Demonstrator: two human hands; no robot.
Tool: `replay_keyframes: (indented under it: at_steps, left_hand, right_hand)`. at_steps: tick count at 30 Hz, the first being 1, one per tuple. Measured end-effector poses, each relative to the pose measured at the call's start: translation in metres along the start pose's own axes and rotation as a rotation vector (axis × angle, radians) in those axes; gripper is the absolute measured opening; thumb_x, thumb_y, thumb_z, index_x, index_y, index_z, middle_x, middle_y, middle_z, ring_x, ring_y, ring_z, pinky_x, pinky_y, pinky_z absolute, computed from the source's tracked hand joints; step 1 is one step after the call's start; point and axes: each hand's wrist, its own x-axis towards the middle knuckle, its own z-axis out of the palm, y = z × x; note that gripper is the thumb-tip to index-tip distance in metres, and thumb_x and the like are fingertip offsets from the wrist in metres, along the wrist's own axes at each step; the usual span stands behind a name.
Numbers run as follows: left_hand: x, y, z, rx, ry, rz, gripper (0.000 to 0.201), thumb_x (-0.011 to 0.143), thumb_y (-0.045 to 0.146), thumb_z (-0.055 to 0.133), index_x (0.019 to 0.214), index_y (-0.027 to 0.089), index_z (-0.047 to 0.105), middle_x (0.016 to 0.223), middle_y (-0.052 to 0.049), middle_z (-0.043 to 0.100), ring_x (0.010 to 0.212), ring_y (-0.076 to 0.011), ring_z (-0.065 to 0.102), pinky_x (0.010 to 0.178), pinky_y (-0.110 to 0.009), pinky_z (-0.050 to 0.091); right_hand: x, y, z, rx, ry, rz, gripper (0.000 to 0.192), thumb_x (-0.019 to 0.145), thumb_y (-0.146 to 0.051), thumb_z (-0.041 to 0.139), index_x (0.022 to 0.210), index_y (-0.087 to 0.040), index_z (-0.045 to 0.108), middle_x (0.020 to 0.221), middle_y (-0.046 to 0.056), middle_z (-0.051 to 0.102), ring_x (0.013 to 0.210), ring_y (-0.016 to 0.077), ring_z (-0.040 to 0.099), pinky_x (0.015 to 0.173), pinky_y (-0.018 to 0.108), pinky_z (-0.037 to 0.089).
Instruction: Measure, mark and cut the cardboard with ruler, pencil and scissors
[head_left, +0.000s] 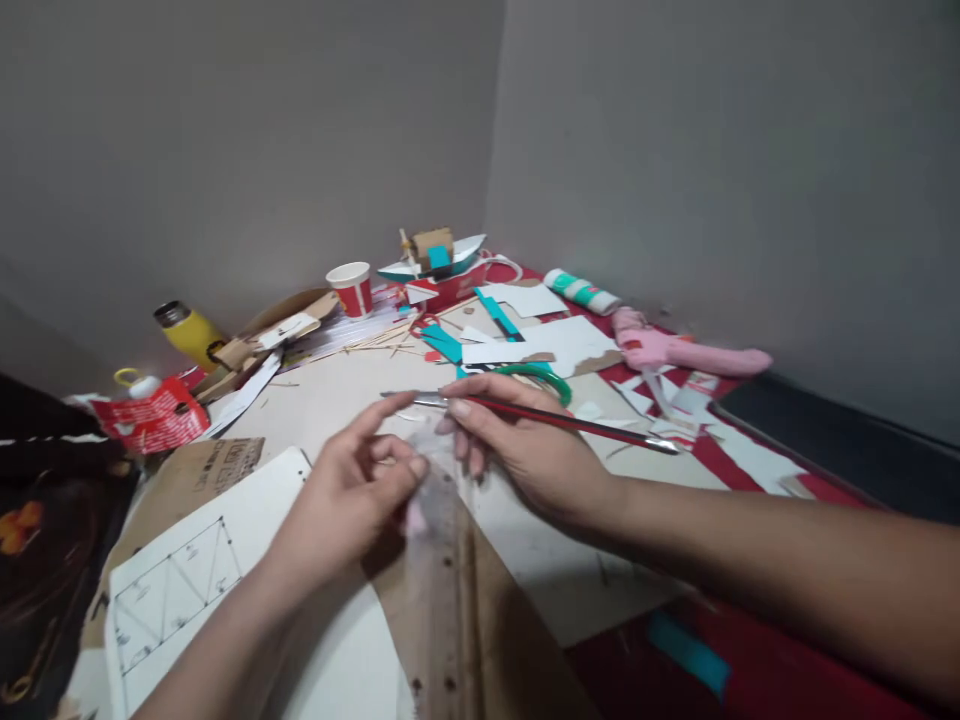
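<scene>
In the head view, my right hand (525,445) grips a slim red-and-black pen-like tool (555,414) with a silver front end, its shaft lying across the fingers. My left hand (360,485) is beside it, with the index fingertip at the tool's dark tip. Its thumb and other fingers are curled together; whatever they pinch is blurred. Below both hands runs a translucent strip (435,620) with dark dots, on brown cardboard (510,640). A white sheet (180,590) with a drawn zigzag truss lies left of my left forearm.
Green-handled scissors (559,384), white paper scraps (555,345) and a pink glue gun (675,352) lie at the right. Toward the back are a paper cup (350,290) and a model boat (435,255). A yellow bottle (187,335) and a red packet (154,415) are at left.
</scene>
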Motion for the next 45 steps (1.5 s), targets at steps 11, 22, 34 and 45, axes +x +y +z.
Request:
replay_keyframes:
  at_steps: [11, 22, 34, 45]
  left_hand:
    - [-0.025, 0.033, -0.044, 0.436, 0.089, -0.128, 0.064, 0.078, 0.039, 0.079, 0.137, 0.028, 0.059, 0.075, 0.001, 0.062, 0.054, -0.0126, 0.055, 0.049, -0.024, 0.045]
    - [-0.014, -0.011, -0.034, 0.273, -0.014, -0.224, 0.062, 0.080, 0.045, 0.076, 0.132, 0.015, 0.060, 0.060, 0.006, 0.051, 0.051, -0.0097, 0.045, 0.052, -0.024, 0.039]
    - [-0.014, -0.013, -0.038, 0.263, 0.025, -0.216, 0.058, 0.081, 0.043, 0.076, 0.129, 0.016, 0.059, 0.060, 0.007, 0.053, 0.049, -0.0103, 0.049, 0.051, -0.024, 0.037]
    - [-0.012, -0.022, -0.034, 0.155, 0.008, -0.204, 0.053, 0.079, 0.039, 0.079, 0.124, 0.017, 0.061, 0.060, 0.007, 0.056, 0.048, -0.0089, 0.050, 0.050, -0.022, 0.039]
  right_hand:
    - [0.008, 0.007, -0.001, 0.059, -0.034, -0.028, 0.028, 0.096, -0.041, 0.054, 0.104, -0.015, 0.061, 0.077, 0.002, 0.066, 0.055, 0.0084, 0.058, 0.040, 0.016, 0.045]
    - [0.007, 0.005, -0.001, -0.010, -0.041, -0.067, 0.042, 0.095, -0.052, 0.051, 0.080, -0.015, 0.063, 0.072, 0.001, 0.061, 0.049, 0.0055, 0.050, 0.039, 0.017, 0.041]
    - [0.006, 0.007, -0.001, -0.022, -0.065, -0.025, 0.026, 0.094, -0.038, 0.052, 0.085, -0.015, 0.061, 0.072, 0.000, 0.062, 0.048, 0.0052, 0.050, 0.038, 0.016, 0.039]
    - [0.005, 0.006, 0.000, -0.006, -0.075, 0.055, 0.020, 0.092, -0.032, 0.057, 0.083, -0.015, 0.061, 0.069, 0.000, 0.062, 0.047, 0.0053, 0.049, 0.039, 0.015, 0.041]
